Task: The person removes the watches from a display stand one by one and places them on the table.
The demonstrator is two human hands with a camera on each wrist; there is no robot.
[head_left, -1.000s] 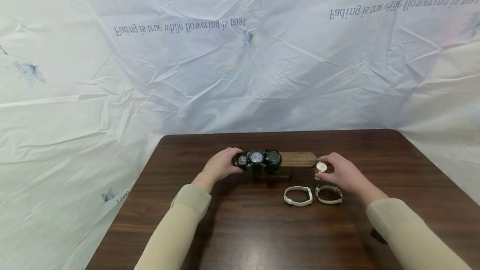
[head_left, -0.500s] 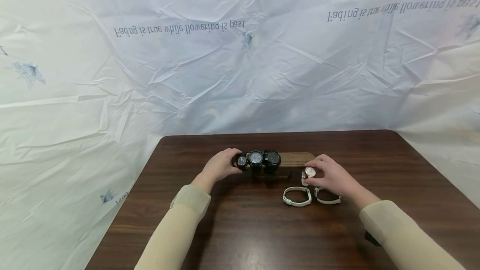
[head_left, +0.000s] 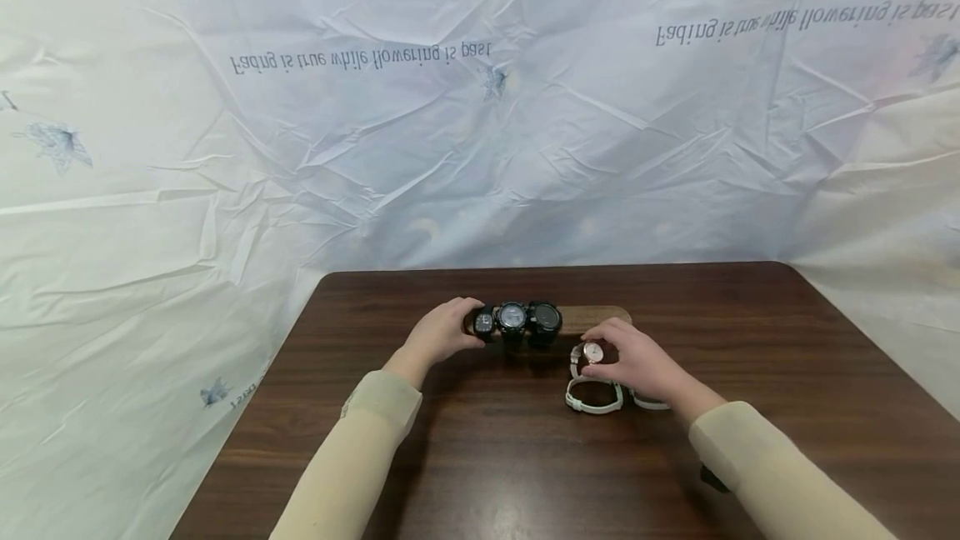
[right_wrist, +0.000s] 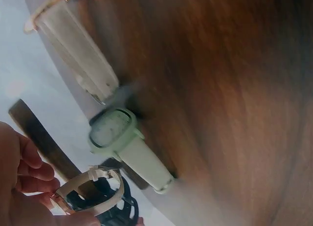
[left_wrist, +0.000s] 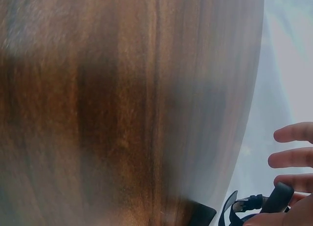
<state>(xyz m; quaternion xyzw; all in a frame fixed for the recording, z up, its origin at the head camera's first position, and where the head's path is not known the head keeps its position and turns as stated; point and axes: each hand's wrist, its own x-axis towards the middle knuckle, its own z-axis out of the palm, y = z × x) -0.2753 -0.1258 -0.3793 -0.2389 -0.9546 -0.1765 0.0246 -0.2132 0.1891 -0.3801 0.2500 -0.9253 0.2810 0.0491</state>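
Hands both busy: left hand (head_left: 442, 332) is gripping the wooden stand's (head_left: 596, 317) end, steadying it; right hand (head_left: 633, 365) is pinching a rose-gold watch (head_left: 592, 352) just off the stand, mid-bench (head_left: 480, 457), above the pale-green watch (head_left: 594, 394).

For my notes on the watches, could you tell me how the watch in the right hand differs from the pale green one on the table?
The round-faced watch is pinched in the right hand, held above the table; the pale green watch lies on the table untouched. The held watch has a round, rose-rimmed face and whitish strap; the green one has a squarish face matching its strap. Both are light-coloured wristwatches with their straps looped.
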